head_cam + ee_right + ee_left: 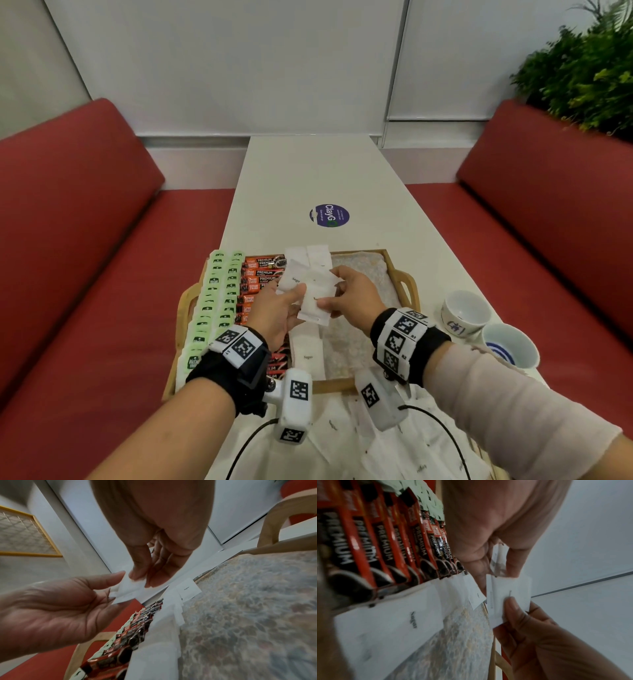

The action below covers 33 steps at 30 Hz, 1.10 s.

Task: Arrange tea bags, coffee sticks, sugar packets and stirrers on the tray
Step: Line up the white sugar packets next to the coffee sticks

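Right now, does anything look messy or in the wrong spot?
Yes. Loose sugar packets lie scattered on the table, off the tray. On the tray, tea bags and coffee sticks sit in tidy rows. Both hands, left and right, hold several more packets.

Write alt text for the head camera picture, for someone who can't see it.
Two hands, left hand and right hand, hold a small stack of white sugar packets above a wooden tray on a white table. The tray holds rows of green tea bags, red coffee sticks and more sugar; two cups stand to its right.
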Tool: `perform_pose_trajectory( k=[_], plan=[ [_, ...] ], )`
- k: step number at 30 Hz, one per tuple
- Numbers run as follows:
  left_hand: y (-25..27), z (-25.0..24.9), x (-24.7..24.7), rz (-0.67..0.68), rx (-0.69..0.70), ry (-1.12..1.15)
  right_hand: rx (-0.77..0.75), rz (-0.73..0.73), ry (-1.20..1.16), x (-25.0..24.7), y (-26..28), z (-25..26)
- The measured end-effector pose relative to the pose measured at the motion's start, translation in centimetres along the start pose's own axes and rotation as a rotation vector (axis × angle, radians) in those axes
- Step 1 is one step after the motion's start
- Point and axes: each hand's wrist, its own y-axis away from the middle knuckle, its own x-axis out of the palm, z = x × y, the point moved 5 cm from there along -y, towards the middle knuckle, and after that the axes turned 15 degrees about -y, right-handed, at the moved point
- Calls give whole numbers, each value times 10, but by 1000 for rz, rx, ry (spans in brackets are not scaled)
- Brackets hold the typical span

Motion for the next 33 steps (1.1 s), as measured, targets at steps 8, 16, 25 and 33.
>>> perform_pose_trajectory(
  k=[8, 16, 25, 33],
  plan=[
    [-33, -8, -23, -225, -18, -1, 8, -86, -10, -19, -53, -7],
    [-54, -10, -34, -244, -27, -17, 111, -203, 149, -34, -103, -29],
    [-63, -8, -35, -220, -24, -14, 120, -209, 354, -30, -125, -38],
    [-65, -6, -37, -230, -38, -26, 75, -233, 381, -22, -131, -33]
  ],
)
